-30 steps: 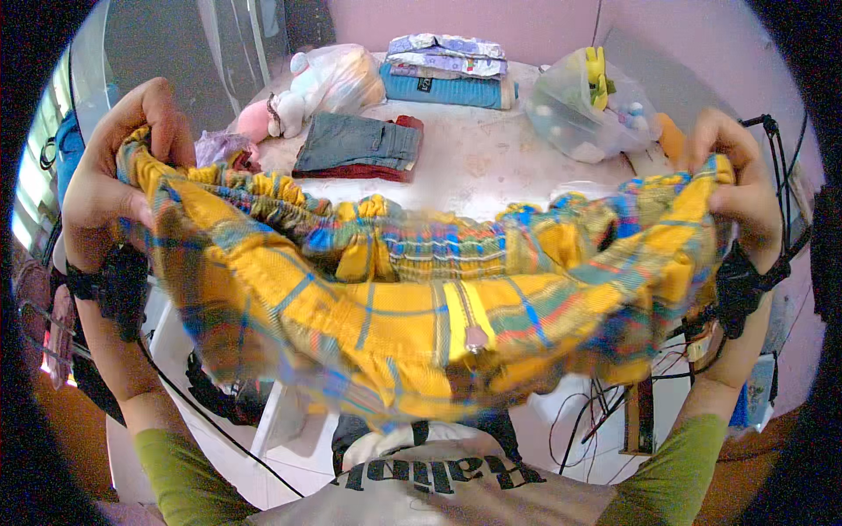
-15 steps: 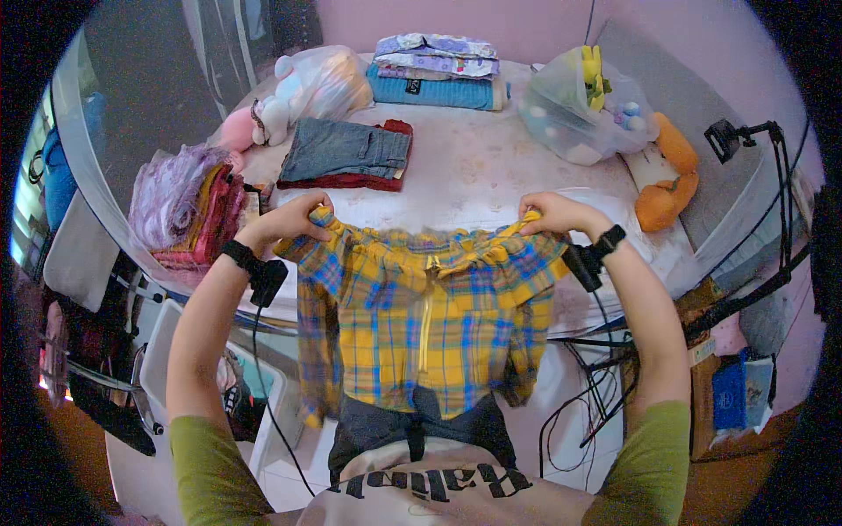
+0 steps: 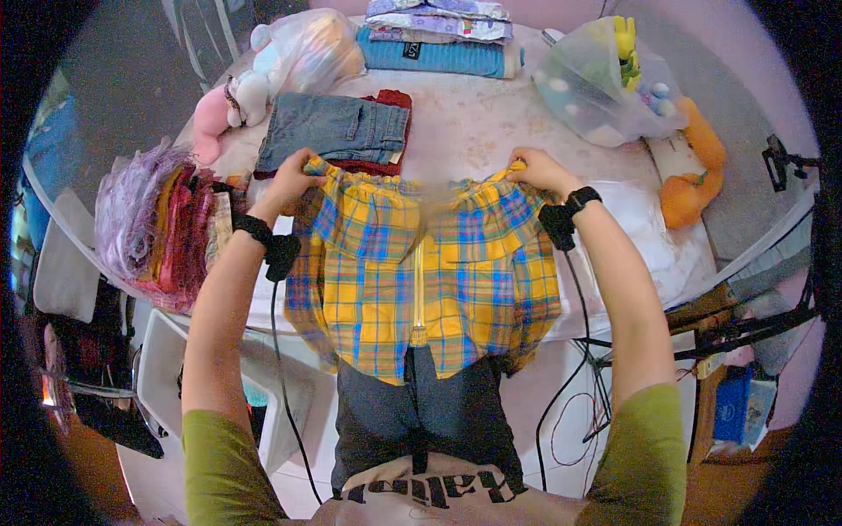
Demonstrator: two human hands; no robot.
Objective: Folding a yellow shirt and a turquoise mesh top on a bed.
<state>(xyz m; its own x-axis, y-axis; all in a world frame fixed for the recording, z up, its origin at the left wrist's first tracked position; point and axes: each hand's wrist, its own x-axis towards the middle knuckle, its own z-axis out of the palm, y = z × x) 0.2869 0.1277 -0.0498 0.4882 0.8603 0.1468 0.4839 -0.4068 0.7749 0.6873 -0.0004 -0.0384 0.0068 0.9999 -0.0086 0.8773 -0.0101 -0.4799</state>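
Both hands, left (image 3: 294, 175) and right (image 3: 537, 171), pinch the gathered top edge of a yellow-and-blue plaid garment (image 3: 421, 272) hanging flat.

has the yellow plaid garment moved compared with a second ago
Yes. The yellow plaid garment has dropped from spread across the view to hanging at the white table's near edge, below the folded jeans.

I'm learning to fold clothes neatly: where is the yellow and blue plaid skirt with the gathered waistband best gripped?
Probably at the two ends of the gathered waistband, from above and either side, as the left hand and right hand grip it now. Held so, the yellow and blue plaid skirt hangs flat over the edge of the white table, zip centred.
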